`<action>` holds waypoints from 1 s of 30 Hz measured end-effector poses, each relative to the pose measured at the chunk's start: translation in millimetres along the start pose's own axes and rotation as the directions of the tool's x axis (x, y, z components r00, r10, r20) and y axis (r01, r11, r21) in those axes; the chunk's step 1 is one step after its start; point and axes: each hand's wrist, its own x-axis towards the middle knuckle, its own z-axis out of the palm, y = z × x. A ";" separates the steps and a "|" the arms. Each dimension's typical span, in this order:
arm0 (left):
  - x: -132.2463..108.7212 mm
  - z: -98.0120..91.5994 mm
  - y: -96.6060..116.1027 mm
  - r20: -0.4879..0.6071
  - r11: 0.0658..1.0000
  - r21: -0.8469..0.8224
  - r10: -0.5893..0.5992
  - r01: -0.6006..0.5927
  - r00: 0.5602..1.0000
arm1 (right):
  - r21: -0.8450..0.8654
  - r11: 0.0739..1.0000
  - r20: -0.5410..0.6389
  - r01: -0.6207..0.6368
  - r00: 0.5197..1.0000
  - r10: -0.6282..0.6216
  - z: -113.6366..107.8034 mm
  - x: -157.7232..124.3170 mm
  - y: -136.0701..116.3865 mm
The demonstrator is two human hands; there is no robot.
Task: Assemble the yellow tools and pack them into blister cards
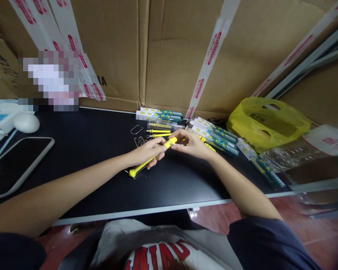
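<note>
My left hand [153, 150] is closed around a yellow spring scale [141, 167] with a clear tube, held at a slant above the black tabletop. Its yellow cap [170, 142] sticks out between my two hands. Beside that cap, my right hand [192, 145] has thumb and fingers pinched on a thin metal piece [178, 144], apparently a hook; its far end is hidden by the fingers. Just beyond my hands lie more yellow spring scale parts [159, 131], clear tubes [163, 124] and several bent wire hooks [141, 141].
Printed narrow boxes [159, 113] lie at the back, with more boxes [214, 135] to the right. A yellow plastic bag [259, 120] and a clear bottle [287, 153] are at the right. On the left lies a phone [19, 161]. Large cardboard [174, 56] stands behind the table.
</note>
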 end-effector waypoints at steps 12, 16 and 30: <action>-1.5 -1.2 -5.8 -0.004 0.995 0.093 0.033 -0.033 0.999 | -0.066 0.998 -0.035 0.025 0.999 -0.027 1.2 -1.1 8.0; -1.2 -0.2 -3.4 -0.010 0.995 0.094 0.026 -0.025 1.000 | -0.046 0.999 -0.009 0.026 1.000 -0.026 -0.1 -1.1 3.3; -3.3 2.2 2.8 -0.106 0.992 0.126 0.042 -0.029 0.994 | -0.023 0.992 0.026 0.127 0.992 -0.127 -4.1 0.1 5.7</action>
